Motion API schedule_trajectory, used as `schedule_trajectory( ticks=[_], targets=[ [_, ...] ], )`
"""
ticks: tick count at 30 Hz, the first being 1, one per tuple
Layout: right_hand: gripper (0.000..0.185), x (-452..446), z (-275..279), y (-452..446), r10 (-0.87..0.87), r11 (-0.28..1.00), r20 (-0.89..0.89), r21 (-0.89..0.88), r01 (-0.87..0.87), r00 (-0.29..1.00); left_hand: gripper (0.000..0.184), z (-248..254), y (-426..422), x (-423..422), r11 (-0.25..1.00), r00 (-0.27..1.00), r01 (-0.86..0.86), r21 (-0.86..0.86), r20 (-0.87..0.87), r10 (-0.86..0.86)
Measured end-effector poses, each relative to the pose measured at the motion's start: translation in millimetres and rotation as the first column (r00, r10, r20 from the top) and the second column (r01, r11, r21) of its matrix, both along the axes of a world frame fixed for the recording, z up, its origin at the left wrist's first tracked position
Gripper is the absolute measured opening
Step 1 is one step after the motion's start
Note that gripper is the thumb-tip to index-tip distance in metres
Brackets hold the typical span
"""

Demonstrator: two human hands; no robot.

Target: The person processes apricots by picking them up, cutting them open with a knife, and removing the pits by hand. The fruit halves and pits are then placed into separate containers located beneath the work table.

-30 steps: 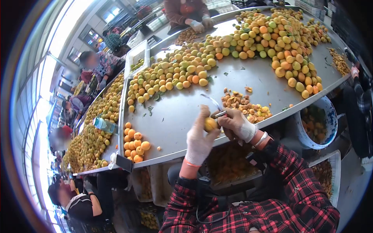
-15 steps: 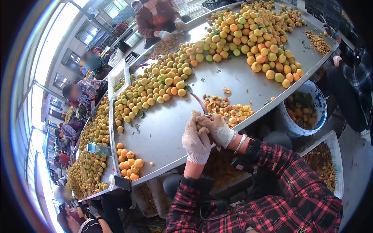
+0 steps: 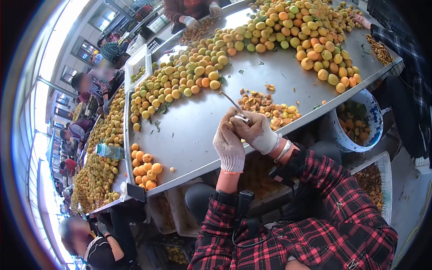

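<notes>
My right hand (image 3: 256, 130), in a soiled white knit glove, is closed around a thin curved tool (image 3: 231, 102) with a shiny metal part at the fist. The tool's slim end points up and left over the table; its exact kind is unclear. My left hand (image 3: 228, 143), also gloved, presses against the right with its fingers curled. Whatever lies between the hands is hidden. Just beyond them, a heap of cut apricot pieces (image 3: 265, 107) lies near the edge of the metal table (image 3: 193, 130).
Whole apricots (image 3: 180, 83) run in a long bank across the table, with a smaller group (image 3: 146, 168) at the left corner. Right of me stand a bucket (image 3: 377, 128) and a white crate (image 3: 388, 180) of pieces. Other people's gloved hands (image 3: 191, 22) work across the table.
My view has shifted slightly. Both hands have risen a little and closed together, and the tool stands more steeply. At the right, another person's arm now reaches to the apricot pile.
</notes>
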State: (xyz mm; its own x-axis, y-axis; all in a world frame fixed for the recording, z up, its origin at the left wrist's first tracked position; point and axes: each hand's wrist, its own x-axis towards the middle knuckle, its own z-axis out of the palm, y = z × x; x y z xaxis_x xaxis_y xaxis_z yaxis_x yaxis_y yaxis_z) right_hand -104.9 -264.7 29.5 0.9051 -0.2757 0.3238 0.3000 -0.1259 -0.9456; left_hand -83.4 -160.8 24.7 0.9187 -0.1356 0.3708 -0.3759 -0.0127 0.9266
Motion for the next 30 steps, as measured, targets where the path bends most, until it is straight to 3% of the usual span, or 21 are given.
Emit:
schedule_trajectory(
  ticks=[1,5,7,8,10,11,12,14,16,19,22,23,24,26,28,29,30],
  targets=[
    [0.02,-0.1,1.8,0.6,-0.012,1.0,0.02,-0.016,0.012,1.0,0.042,0.0,-0.1,-0.6,0.993,0.996,0.037,-0.114,-0.071,-0.045],
    [0.018,-1.7,7.2,0.3,0.0,0.999,0.124,-0.051,0.006,0.992,0.047,-0.4,3.8,-0.7,0.984,0.973,0.012,-0.18,-0.223,-0.052],
    [0.016,0.4,3.7,-3.3,0.1,0.976,0.267,-0.213,-0.043,0.959,0.05,-2.0,9.4,2.8,0.942,0.922,0.048,-0.332,-0.349,-0.169],
    [0.016,-1.0,6.1,-0.8,0.102,0.977,0.265,-0.21,-0.046,0.959,0.05,-0.7,13.9,5.7,0.943,0.921,0.044,-0.33,-0.352,-0.166],
    [0.016,-5.7,15.0,1.9,0.13,0.985,0.088,0.099,-0.138,0.988,0.056,2.0,21.2,12.7,0.914,0.822,0.012,-0.405,-0.516,-0.24],
    [0.017,-4.7,17.8,-2.2,0.155,0.981,0.062,0.112,-0.161,0.986,0.056,1.9,26.3,14.6,0.914,0.822,0.009,-0.406,-0.518,-0.238],
    [0.017,-5.0,22.2,-5.3,0.158,0.98,0.062,0.115,-0.165,0.985,0.057,1.1,32.9,17.0,0.849,0.783,0.07,-0.524,-0.499,-0.372],
    [0.02,-5.8,28.4,-13.9,0.323,0.903,-0.118,0.337,-0.268,0.939,0.062,9.0,36.7,17.8,0.661,0.676,0.165,-0.732,-0.404,-0.617],
    [0.025,-4.9,18.8,-27.4,0.403,0.86,-0.186,0.411,-0.302,0.896,0.066,11.1,33.3,11.3,0.684,0.713,0.092,-0.723,-0.431,-0.552],
    [0.032,-8.6,24.8,-35.7,0.464,0.788,-0.154,0.521,-0.328,0.872,0.069,9.0,45.7,-2.2,0.758,0.794,0.0,-0.652,-0.46,-0.396],
    [0.031,-6.3,19.5,-35.5,0.413,0.769,-0.137,0.582,-0.264,0.9,0.051,7.0,62.5,-26.0,0.933,0.789,0.112,-0.342,-0.541,-0.293],
    [0.032,-4.6,16.2,-33.5,0.411,0.746,-0.115,0.612,-0.262,0.904,0.046,12.6,61.1,-37.7,0.961,0.827,0.202,-0.188,-0.493,-0.27],
    [0.032,-5.8,15.0,-32.7,0.413,0.745,-0.116,0.613,-0.262,0.903,0.046,10.2,58.4,-41.0,0.962,0.827,0.199,-0.187,-0.495,-0.267],
    [0.032,-8.0,18.5,-29.0,0.458,0.732,-0.131,0.616,-0.289,0.879,0.047,4.2,57.2,-43.4,0.951,0.911,0.206,0.231,-0.4,-0.1],
    [0.03,-7.8,16.5,-26.3,0.515,0.728,-0.181,0.608,-0.316,0.838,0.055,-1.8,54.8,-27.8,0.956,0.905,0.203,0.211,-0.412,-0.101],
    [0.029,-7.7,15.9,-25.0,0.562,0.725,-0.232,0.601,-0.337,0.794,0.06,2.7,43.5,-19.1,0.953,0.872,0.256,-0.164,-0.386,-0.3],
    [0.029,-9.0,16.3,-19.5,0.564,0.724,-0.232,0.601,-0.339,0.792,0.065,5.1,38.3,-15.1,0.81,0.832,0.285,-0.513,-0.287,-0.475]
  ],
)
